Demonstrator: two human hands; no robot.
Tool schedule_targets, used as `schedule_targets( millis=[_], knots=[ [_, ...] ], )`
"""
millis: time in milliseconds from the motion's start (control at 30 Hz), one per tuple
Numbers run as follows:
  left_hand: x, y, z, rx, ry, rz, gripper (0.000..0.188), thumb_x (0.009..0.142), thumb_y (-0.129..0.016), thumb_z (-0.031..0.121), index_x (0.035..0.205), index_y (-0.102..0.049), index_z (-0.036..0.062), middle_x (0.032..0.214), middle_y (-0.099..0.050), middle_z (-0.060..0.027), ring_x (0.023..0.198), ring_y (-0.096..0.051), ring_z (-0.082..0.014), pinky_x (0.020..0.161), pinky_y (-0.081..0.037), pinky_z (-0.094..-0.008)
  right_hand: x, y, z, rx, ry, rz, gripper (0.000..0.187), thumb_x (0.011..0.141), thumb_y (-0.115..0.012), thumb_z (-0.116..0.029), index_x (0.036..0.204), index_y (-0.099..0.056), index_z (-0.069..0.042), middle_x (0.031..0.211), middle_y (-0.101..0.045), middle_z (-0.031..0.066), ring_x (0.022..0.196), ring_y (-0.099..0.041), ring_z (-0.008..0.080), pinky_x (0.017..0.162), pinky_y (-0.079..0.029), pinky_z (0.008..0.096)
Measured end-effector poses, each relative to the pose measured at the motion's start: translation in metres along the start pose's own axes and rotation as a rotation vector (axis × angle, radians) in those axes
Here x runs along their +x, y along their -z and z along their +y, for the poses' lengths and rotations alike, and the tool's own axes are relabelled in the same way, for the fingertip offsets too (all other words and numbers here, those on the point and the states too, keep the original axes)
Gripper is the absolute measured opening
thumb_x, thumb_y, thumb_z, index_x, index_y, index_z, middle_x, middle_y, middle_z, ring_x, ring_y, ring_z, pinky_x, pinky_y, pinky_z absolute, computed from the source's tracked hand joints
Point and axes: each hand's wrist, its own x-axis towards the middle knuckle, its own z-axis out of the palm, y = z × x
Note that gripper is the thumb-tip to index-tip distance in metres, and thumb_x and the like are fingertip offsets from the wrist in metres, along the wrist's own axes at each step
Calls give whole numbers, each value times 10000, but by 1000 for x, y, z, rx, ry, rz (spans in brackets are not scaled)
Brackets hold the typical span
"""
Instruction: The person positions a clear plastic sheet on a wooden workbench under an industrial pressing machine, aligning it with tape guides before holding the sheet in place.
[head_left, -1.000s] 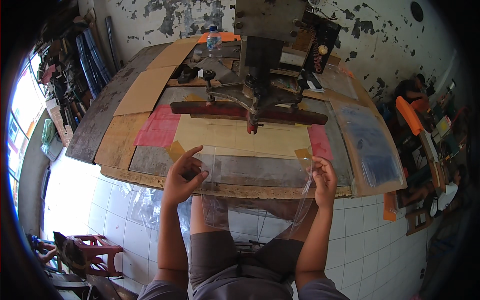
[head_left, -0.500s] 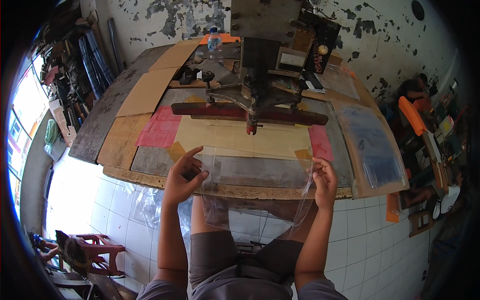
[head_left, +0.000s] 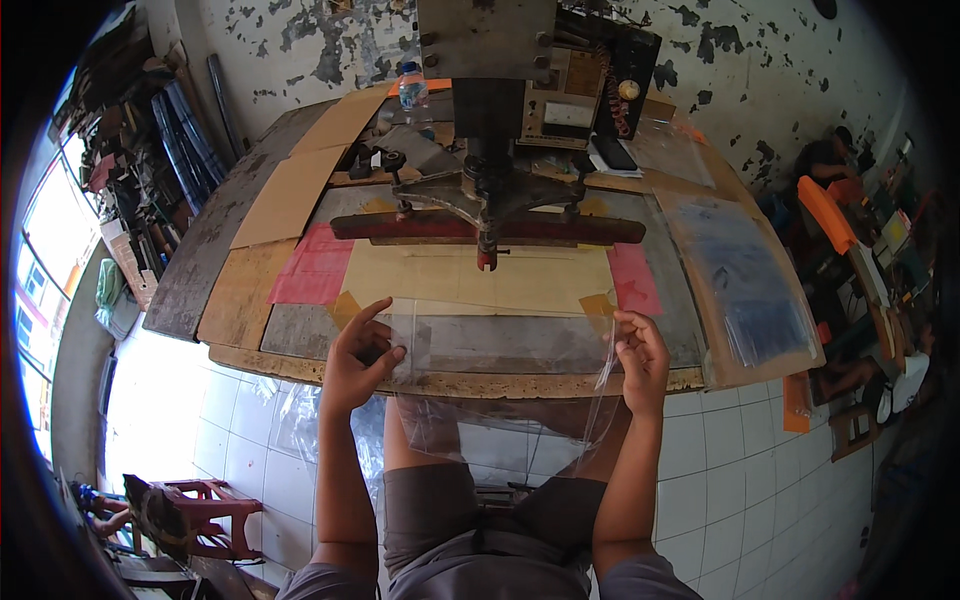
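Observation:
A clear plastic sheet [head_left: 505,425] stretches between my two hands at the front edge of the worktable, its lower part hanging over my lap. My left hand [head_left: 358,360] pinches its left edge, with the index finger raised. At the right edge, my right hand [head_left: 641,362] has fingers and thumb closed on the folded film. Just beyond the sheet lies a pale yellow sheet [head_left: 450,282] on the grey plate [head_left: 480,345], between pink pieces [head_left: 315,265] at its ends. Above it hangs the press's dark red bar [head_left: 400,226], apart from my hands.
Stacked clear film [head_left: 745,290] lies on cardboard at the right. Cardboard [head_left: 290,195] covers the table's left side; a water bottle [head_left: 413,92] stands at the back. Crumpled plastic [head_left: 310,425] is on the floor, with a red stool [head_left: 215,515] at lower left. A person [head_left: 830,160] sits far right.
My view has shifted slightly. Both hands still hold the clear plastic sheet; its right edge has gathered into narrower folds by my right hand.

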Motion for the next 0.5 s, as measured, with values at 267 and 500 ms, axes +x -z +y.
schedule_targets(
  millis=[267, 500],
  knots=[
    [1, 0, -1, 9, -19, 6, 668, 841, -755, -16, 1472, -540, 34, 942, -670, -25, 800, -619, -84, 738, -502, -247, 0, 1, -1, -20, -5, -4, 405, 903, -511, 38, 1299, -596, 49, 1047, -607, 63, 961, -627, 137, 843, -475, 273],
    [1, 1, 0, 21, -11, 1, 660, 841, -757, -14, 1465, -547, 33, 954, -665, -23, 808, -624, -86, 748, -503, -251, 0, 3, 2, -3, 3, -31, 355, 970, -530, 18, 1321, -580, 42, 1076, -634, 82, 991, -648, 158, 904, -497, 299]
  ],
)
